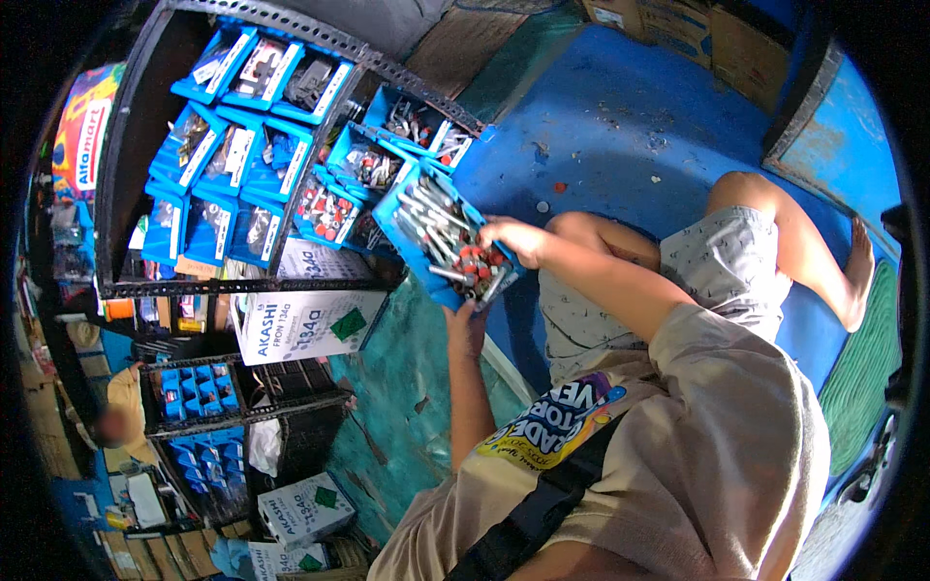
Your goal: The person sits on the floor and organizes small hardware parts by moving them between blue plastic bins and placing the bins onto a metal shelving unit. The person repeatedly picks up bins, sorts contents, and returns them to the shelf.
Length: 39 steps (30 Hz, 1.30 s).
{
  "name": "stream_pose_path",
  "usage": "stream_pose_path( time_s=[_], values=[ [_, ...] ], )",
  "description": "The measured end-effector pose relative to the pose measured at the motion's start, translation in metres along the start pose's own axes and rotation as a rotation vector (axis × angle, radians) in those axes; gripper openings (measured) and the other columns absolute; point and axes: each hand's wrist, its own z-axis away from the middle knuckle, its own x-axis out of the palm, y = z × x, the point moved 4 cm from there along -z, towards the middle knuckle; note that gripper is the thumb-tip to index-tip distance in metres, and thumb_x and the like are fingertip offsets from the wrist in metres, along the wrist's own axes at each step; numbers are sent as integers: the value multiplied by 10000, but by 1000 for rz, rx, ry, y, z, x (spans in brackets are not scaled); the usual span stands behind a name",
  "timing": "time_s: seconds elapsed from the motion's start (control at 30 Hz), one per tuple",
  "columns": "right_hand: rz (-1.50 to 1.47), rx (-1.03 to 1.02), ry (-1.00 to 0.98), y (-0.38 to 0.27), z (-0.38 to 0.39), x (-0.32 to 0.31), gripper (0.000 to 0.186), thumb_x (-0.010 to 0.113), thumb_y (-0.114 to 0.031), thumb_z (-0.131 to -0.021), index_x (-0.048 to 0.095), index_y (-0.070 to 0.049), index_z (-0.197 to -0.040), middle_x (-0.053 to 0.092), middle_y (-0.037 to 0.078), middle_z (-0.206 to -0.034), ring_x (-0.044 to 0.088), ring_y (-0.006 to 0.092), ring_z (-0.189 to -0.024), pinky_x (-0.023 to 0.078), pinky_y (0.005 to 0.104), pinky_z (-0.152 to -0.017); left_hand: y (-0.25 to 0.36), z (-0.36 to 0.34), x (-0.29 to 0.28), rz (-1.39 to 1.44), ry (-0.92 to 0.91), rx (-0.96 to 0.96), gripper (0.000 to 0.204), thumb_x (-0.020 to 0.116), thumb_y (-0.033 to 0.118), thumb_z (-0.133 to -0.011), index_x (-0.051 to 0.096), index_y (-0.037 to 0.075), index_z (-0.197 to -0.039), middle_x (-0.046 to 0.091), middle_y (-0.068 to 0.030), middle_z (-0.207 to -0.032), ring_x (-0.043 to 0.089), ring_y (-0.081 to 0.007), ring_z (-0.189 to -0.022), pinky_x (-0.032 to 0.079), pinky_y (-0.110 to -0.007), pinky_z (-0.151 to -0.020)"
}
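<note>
A blue open-topped parts bin [395,225] is tilted in front of me, loaded with slim silvery rod-shaped metal pieces [438,225] and stubby parts with red ends [477,259]. My left hand [466,325] grips its lower end from beneath, with the thumb up by the front lip. At the bin's right side, my right hand [515,239] has its fingers bent over the rim beside the red-ended parts. Just behind it, more blue bins of small metal parts [370,167] crowd the end of a rack, including one with red and white pieces [327,213].
A black slotted-metal rack [194,289] on the left holds rows of labelled blue bins. White cartons [308,324] stand below it, over a worn green floor [402,387]. My bare legs rest on a blue floor [601,126]. Another person [126,407] is at the far left.
</note>
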Motion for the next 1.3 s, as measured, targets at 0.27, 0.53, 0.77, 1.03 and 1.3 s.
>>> stream_pose_path(
  time_s=[0.27, 0.53, 0.77, 1.03, 1.3],
  values=[
    [146, -91, 105, -98, -38, 28, 172, 645, -147, -716, 592, -66, -859, 586, 53, -829, 569, 175, -745, 495, 320, -654, -54, 35, -65, -1797, 635, -371, 794, 417, 582, -898, 177, 141, -1514, 146, -118, -1572, 124, -337, -1438, 111, -608, -1109],
    [125, 6, 161, -132, -98, 23, 268, 665, -202, -705, 633, -41, -917, 643, 83, -812, 623, 214, -668, 564, 367, -646, -66, 53, -63, -1706, 652, -303, 772, 488, 522, -883, 245, 131, -1503, 140, -110, -1584, 87, -341, -1456, 38, -614, -1116],
    [301, 13, 105, -160, -168, 40, 218, 656, -204, -705, 611, -45, -847, 614, 92, -733, 600, 218, -598, 555, 357, -568, -63, 57, -60, -1669, 654, -258, 772, 532, 484, -850, 287, 122, -1486, 178, -118, -1575, 94, -341, -1456, 20, -617, -1114],
    [427, -40, 126, -184, -266, 46, 378, 641, -292, -742, 645, -22, -1007, 660, 118, -848, 628, 233, -647, 539, 337, -589, -60, 56, -59, -1651, 652, -251, 757, 540, 473, -845, 315, 114, -1473, 198, -121, -1567, 101, -342, -1455, 21, -625, -1109],
    [251, 73, 130, -186, -321, 45, 280, 499, -191, -794, 621, 16, -938, 673, 186, -856, 667, 315, -771, 544, 419, -764, -61, 55, -60, -1648, 669, -238, 747, 542, 472, -842, 334, 114, -1464, 220, -123, -1559, 112, -345, -1451, 24, -625, -1110]
  ],
)
